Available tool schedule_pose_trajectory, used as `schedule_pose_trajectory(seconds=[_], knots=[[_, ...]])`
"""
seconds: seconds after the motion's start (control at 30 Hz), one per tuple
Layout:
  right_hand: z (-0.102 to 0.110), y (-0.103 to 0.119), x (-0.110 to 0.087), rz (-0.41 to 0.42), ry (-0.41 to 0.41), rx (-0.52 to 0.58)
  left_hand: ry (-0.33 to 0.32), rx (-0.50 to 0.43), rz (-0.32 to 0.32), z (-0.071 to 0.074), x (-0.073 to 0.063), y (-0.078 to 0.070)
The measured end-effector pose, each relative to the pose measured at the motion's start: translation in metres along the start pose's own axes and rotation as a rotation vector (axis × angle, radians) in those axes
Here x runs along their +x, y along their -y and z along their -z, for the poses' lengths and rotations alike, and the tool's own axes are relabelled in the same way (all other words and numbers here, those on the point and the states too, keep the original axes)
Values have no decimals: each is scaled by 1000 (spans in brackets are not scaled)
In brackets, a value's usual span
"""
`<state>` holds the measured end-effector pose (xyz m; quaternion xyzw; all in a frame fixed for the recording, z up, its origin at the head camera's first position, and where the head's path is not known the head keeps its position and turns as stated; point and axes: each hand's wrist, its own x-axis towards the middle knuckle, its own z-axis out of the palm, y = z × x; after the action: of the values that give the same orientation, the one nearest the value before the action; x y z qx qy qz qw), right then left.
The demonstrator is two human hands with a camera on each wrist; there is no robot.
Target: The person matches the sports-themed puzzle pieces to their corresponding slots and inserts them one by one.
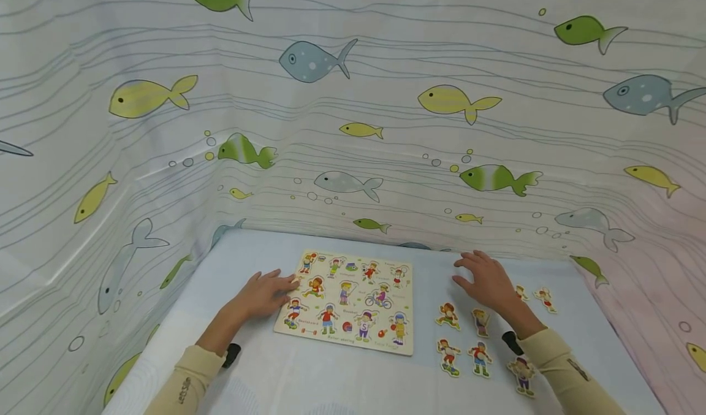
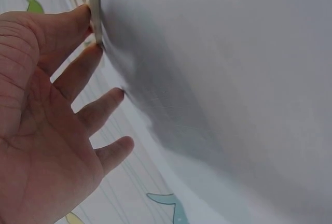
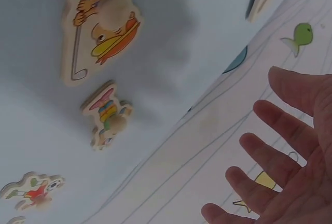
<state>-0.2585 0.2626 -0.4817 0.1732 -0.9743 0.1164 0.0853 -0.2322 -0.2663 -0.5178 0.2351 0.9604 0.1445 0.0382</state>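
A flat wooden puzzle board (image 1: 397, 304) printed with sporty cartoon figures lies on the table. My left hand (image 1: 265, 295) touches its left edge, thumb and forefinger against the board's rim (image 2: 94, 6) in the left wrist view, the other fingers spread. My right hand (image 1: 488, 283) hovers right of the board, fingers apart and holding nothing. Below it lie loose figure pieces: a runner (image 1: 448, 316), a golfer (image 1: 480, 322) with a knob (image 3: 113, 14), a skateboarder (image 1: 449, 357) and a roller skater (image 1: 480, 358). The right forearm partly covers a baseball player (image 1: 521, 375).
A pale cloth covers the table (image 1: 276, 378). Farther right lie a tennis figure (image 1: 546, 300) and another piece (image 1: 521, 292) half hidden by the right wrist. Fish-patterned curtains (image 1: 331, 157) enclose the table at the back and sides.
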Motion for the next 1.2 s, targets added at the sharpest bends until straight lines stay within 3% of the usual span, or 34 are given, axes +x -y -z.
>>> schedule_pose_trajectory(seconds=[0.63,1.2], knots=[[-1,-41,-20,-85,20,-15,3,1,-5,3,-1,-3],[-17,-64,-26,-187,128,-6,3,5,7,-1,0,0]])
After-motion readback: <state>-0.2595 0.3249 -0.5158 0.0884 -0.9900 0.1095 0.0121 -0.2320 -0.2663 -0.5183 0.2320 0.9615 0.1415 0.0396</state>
